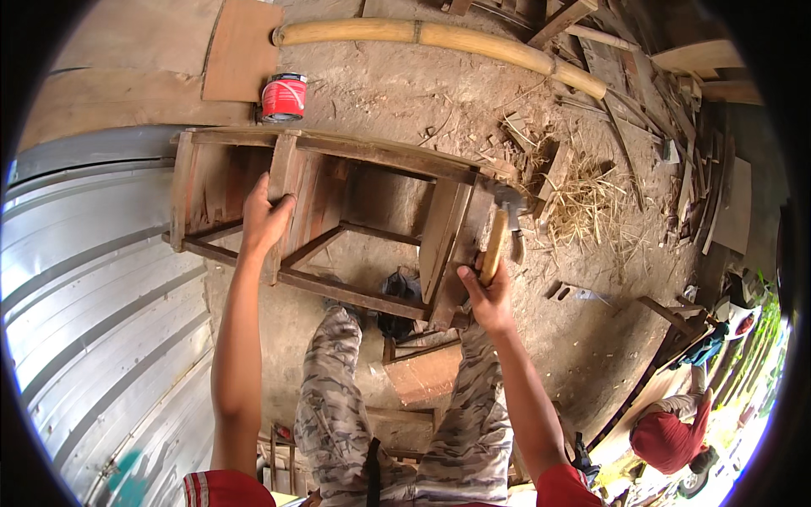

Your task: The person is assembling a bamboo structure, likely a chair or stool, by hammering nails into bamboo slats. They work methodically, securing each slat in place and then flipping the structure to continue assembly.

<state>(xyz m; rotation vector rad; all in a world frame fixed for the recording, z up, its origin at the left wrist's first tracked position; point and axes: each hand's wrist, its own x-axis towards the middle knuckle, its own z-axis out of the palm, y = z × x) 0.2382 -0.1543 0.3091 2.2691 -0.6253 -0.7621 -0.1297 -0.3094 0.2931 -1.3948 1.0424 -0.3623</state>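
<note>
A dark wooden frame (384, 152) with open compartments lies across the view in front of my legs. My left hand (267, 215) is closed round the upright bar (285, 160) between its left and middle compartments, the thumb pointing to the right. At the frame's right end my right hand (490, 291) grips the wooden handle of a claw hammer (495, 241). The hammer's metal head is up by the frame's far right corner; whether it touches the wood I cannot tell. Part of the right-hand fingers is hidden behind the handle.
A red paint can (284, 98) stands behind the frame. Beyond it lies a long bamboo pole (439, 38). Straw and wood scraps (583, 198) litter the floor at right, near a handsaw (583, 294). Corrugated metal sheeting (93, 253) borders the left. Another person (672, 435) in red is at far right.
</note>
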